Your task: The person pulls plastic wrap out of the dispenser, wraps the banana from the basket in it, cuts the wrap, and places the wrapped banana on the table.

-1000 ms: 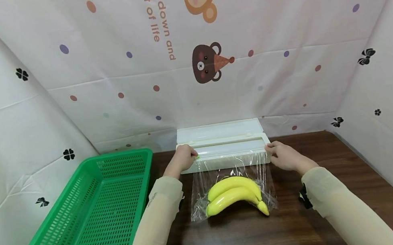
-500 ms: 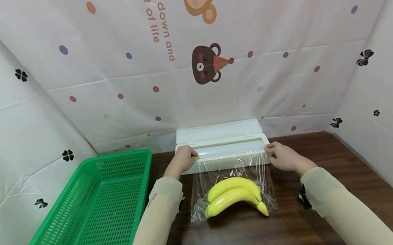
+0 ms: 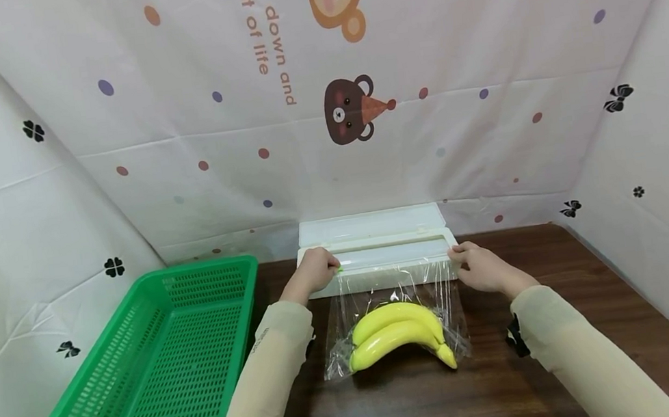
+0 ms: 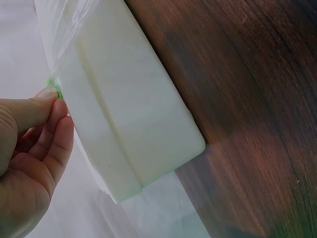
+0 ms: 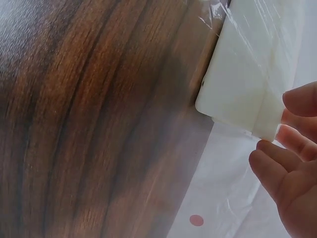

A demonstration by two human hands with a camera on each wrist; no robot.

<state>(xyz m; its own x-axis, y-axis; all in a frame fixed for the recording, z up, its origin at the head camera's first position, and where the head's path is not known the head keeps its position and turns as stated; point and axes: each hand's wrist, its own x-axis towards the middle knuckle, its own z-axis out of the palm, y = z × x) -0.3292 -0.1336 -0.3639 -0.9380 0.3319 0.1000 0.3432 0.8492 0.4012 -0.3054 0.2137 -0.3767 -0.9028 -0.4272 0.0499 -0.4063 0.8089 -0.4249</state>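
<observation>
A white cling film dispenser (image 3: 392, 276) lies at the back of the table, its lid (image 3: 370, 224) raised. My left hand (image 3: 315, 270) pinches a small green slide cutter (image 4: 53, 85) near the dispenser's left end. At the opposite end, my right hand (image 3: 482, 266) grips the corner, with fingertips at the box edge in the right wrist view. Clear cling film (image 3: 339, 345) runs from the dispenser toward the front. Two joined yellow bananas (image 3: 395, 334) lie on the table with film around them, their stem end pointing to the front right.
A green plastic basket (image 3: 172, 364) with slotted walls stands on the left. Patterned white sheets (image 3: 234, 199) hang behind and on both sides. Dark wood-grain table (image 3: 544, 363) surrounds the bananas.
My left hand has slid slightly to the right along the dispenser with the green slide cutter. My right hand stays on the right end, and the bananas have not moved.
</observation>
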